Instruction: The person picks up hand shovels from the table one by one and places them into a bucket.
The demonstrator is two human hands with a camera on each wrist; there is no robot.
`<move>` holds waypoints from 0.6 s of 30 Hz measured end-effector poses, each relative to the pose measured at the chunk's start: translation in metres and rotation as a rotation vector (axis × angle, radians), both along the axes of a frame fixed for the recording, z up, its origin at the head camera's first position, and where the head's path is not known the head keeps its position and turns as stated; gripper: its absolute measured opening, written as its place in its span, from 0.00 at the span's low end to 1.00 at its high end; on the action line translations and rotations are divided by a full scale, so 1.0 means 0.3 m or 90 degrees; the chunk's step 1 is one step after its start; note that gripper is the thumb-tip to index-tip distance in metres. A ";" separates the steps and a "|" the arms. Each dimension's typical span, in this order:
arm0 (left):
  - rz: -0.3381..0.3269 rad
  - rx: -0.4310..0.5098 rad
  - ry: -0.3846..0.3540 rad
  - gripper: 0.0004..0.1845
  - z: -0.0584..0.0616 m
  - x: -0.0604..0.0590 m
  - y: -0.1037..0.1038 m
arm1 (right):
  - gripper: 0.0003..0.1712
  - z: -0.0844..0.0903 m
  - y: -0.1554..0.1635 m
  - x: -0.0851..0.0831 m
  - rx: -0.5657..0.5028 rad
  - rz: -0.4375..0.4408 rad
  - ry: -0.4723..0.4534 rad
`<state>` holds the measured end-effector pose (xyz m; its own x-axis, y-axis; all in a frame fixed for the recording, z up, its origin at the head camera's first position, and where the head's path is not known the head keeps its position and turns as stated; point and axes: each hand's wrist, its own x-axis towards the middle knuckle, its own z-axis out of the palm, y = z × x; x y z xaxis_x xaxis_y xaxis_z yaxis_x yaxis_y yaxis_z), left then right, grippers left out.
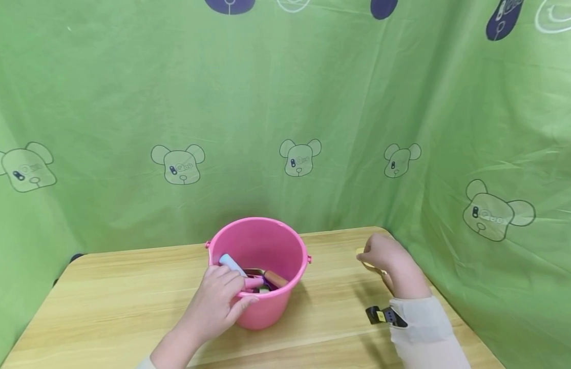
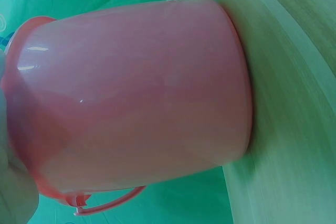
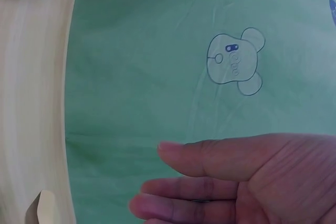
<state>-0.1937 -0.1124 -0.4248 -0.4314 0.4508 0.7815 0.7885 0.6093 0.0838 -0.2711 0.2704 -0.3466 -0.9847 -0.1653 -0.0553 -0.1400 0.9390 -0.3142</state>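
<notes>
A pink bucket stands upright on the table. My left hand grips its near-left rim, the thumb outside and the fingers over the edge. The left wrist view is filled by the bucket's side, with part of that hand at the left border. Inside lie a light-blue cylindrical piece, a pink piece and an orange-brown piece; their kinds are unclear. On the right, my right hand is over a yellowish object, partly hidden. The right wrist view shows its fingers extended, holding nothing, apart from a tan piece.
The wooden table ends at a green cloth behind it and along both sides. A dark strap with a small black device is on my right wrist. The bucket's handle hangs on its far side.
</notes>
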 end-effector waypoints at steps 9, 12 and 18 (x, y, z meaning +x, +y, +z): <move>-0.005 -0.002 0.001 0.18 0.003 0.002 0.000 | 0.28 -0.026 0.040 -0.001 -0.008 -0.009 0.000; -0.004 -0.004 0.000 0.18 0.002 0.001 -0.001 | 0.28 -0.031 0.055 -0.002 -0.020 -0.022 -0.012; 0.001 -0.005 -0.001 0.18 0.001 0.000 -0.001 | 0.24 -0.042 0.083 -0.002 -0.030 -0.056 -0.035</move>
